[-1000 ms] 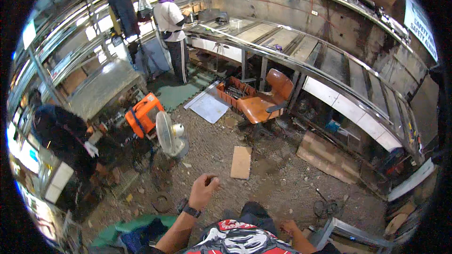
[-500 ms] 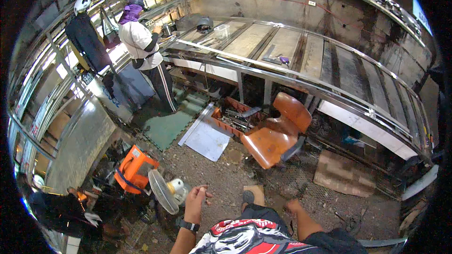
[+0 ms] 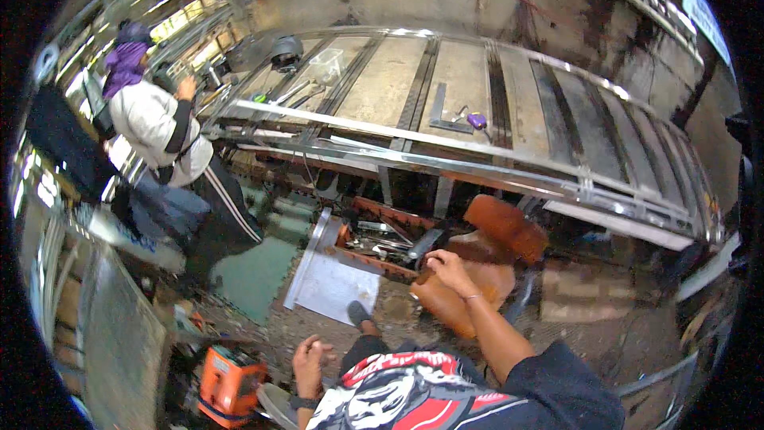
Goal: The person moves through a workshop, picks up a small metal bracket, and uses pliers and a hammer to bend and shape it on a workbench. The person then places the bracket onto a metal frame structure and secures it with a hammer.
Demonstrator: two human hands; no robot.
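My left hand (image 3: 309,362) hangs low beside my body, its fingers loosely bent and a little apart, holding nothing I can see. A dark watch strap is on that wrist. My right hand (image 3: 450,272) reaches forward above the orange-brown chair (image 3: 465,295), its fingers loosely bent with no object visible in them. Whether it touches the seat I cannot tell. Just ahead of it lies a red-orange toolbox (image 3: 374,203) full of metal tools. A flat light-grey sheet (image 3: 334,279) lies on the floor beside the box, near my foot.
A long metal frame table (image 3: 382,151) crosses ahead, carrying a square (image 3: 440,107), a purple-and-white item (image 3: 477,120), a clear bin (image 3: 326,65) and a dark helmet (image 3: 286,53). Another person (image 3: 159,123) stands at its left end. An orange machine (image 3: 229,386) and fan (image 3: 278,406) stand near left.
My view has moved forward, towards the table. My right hand has swung up from beside my leg to over the chair. My left hand has dropped lower, its fingers looser.
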